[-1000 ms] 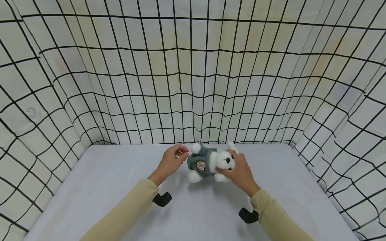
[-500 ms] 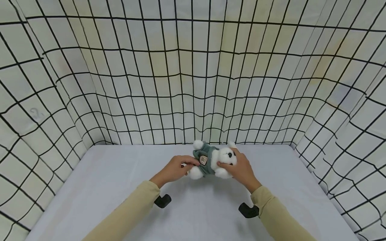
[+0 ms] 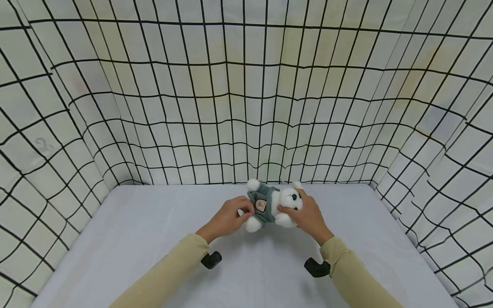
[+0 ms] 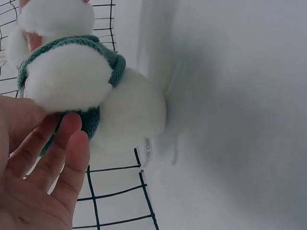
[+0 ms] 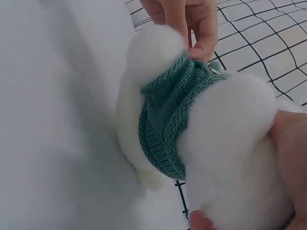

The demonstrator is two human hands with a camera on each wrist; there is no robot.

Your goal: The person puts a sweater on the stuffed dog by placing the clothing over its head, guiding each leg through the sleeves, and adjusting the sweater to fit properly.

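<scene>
A white plush toy in a green knitted outfit lies sideways between both hands, head to the right. On the outfit's front is a tan badge. My right hand grips the head, thumb across the face and fingers behind it. At the leg end, my left hand pinches the knit between the white legs. The left wrist view shows the outfit's edge at the left fingertips, and a small white label hanging from the toy. Fluffy white plush fills much of the right wrist view.
A white-covered table lies under the hands. Black grid netting over pale walls encloses its back and sides. A black curved piece sits by the left cuff, and another black piece by the right cuff.
My left hand has come rightward from beside the toy to its leg end and now pinches the knit. The toy has shifted slightly right and turned a little; the right hand keeps its grip.
</scene>
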